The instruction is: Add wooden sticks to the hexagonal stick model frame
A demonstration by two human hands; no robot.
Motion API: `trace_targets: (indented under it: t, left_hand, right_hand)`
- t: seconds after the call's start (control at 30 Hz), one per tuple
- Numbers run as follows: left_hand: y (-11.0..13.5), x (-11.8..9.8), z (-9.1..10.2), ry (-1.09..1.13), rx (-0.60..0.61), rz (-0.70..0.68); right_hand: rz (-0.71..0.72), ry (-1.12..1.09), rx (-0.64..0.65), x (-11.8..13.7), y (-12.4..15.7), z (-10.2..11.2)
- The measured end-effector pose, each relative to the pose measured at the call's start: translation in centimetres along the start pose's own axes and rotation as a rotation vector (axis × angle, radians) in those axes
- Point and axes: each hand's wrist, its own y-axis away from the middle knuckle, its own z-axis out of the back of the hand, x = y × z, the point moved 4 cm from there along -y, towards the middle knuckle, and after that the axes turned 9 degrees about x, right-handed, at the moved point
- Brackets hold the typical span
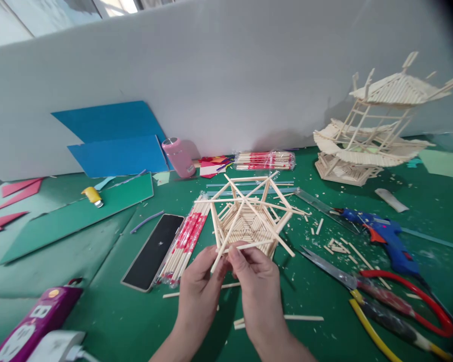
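Observation:
A hexagonal frame of thin wooden sticks [249, 216] stands on the green mat, with loose sticks poking out of its top. Both my hands meet at its near edge. My left hand [198, 286] pinches a stick that leans up into the frame. My right hand [258, 284] has its fingers closed on a horizontal stick [254, 245] lying along the frame's near side. A packet of sticks [184, 239] lies just left of the frame.
A phone [153, 251] lies left of the packet. A blue glue gun [385, 236], a steel ruler [317, 201] and red-and-yellow scissors [385, 296] lie to the right. A finished stick pagoda [370, 136] stands back right. A pink bottle [178, 157], blue sheets and a purple power strip [33, 322] are on the left.

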Motion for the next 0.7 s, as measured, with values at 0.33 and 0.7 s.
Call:
trace_targets:
  t: [0.33, 0.7]
  left_hand:
    - [0.03, -0.34, -0.1, -0.01, -0.013, 0.024]
    - [-0.2, -0.44, -0.09, -0.016, -0.022, 0.021]
  right_hand:
    - [-0.022, 0.006, -0.01, -0.05, -0.04, -0.17]
    - [-0.028, 0.009, -0.028, -0.34, 0.02, -0.04]
